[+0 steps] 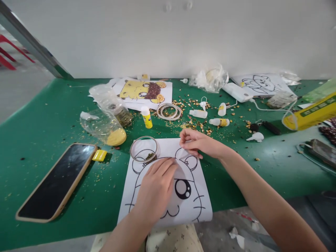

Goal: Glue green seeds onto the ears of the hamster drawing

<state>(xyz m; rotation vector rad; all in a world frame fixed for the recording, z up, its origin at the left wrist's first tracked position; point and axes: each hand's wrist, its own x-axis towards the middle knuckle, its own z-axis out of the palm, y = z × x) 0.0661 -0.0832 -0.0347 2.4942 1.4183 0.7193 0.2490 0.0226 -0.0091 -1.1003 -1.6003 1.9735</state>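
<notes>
Cartoon animal drawing point(187, 206) has bold black outlines on white.

We see a smooth, matt paper sheet point(189, 210) near us on a smooth, faintly glossy tabletop point(52, 119). At left, the phone screen point(57, 182) looks glossy; far off, a plastic bag point(210, 78) looks crinkled and shiny.

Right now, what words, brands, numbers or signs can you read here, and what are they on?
I can't read any with certainty.
Yellow package: characters on a green panel, too blurred to read.
Upright bottle: print on its yellow label, too small.
Lying bottle with a yellow label: too small.
Phone: dark screen, no text visible.
Drawing sheet: black line art, no writing visible.
</notes>
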